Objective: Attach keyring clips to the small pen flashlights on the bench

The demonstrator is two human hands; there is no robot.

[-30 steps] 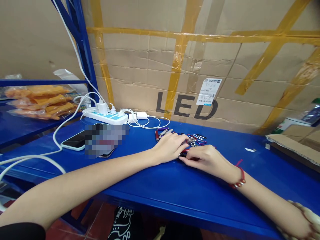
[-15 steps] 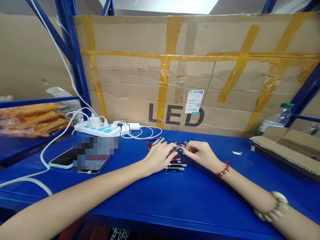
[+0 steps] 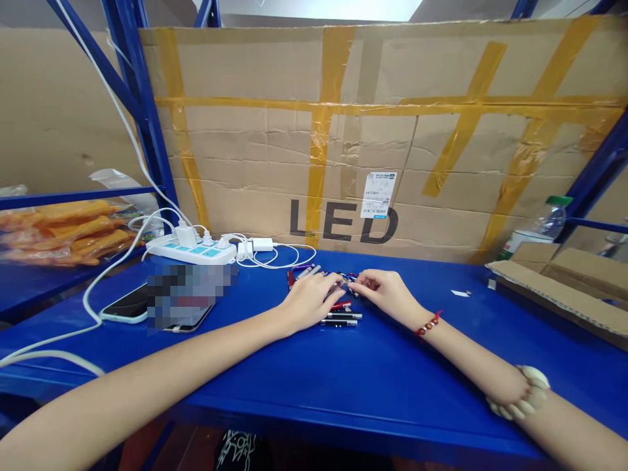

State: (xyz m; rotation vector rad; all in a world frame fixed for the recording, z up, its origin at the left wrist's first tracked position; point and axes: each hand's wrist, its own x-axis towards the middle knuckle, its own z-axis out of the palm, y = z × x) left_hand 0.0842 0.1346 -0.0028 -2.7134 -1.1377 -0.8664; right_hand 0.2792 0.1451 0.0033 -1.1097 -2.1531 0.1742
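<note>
My left hand (image 3: 309, 302) rests low over the blue tabletop (image 3: 304, 379), thumb and fingers closed around something small that I cannot make out. Facing it, my right hand (image 3: 385, 291) has its thumb and forefinger pinched at the same spot; what lies between them is too small to name. Beneath my left fingers lie two black pen-like tubes (image 3: 342, 320) with silver ends and a red tube (image 3: 341, 305). Behind the left knuckles are silver tubes (image 3: 308, 272) and a purple one (image 3: 301, 267), partly hidden. Several small dark, red and blue pieces sit around the fingertips, blurred.
A white power strip (image 3: 196, 251) with plugs and cables stands at the back left, near phones (image 3: 125, 306). An open cardboard box (image 3: 564, 294) and a bottle (image 3: 552, 216) are at right. A large taped carton (image 3: 255, 150) closes off the back.
The view has shifted slightly. My right hand has moved a little to the left, and both hands keep their pinched pose among the tubes.
</note>
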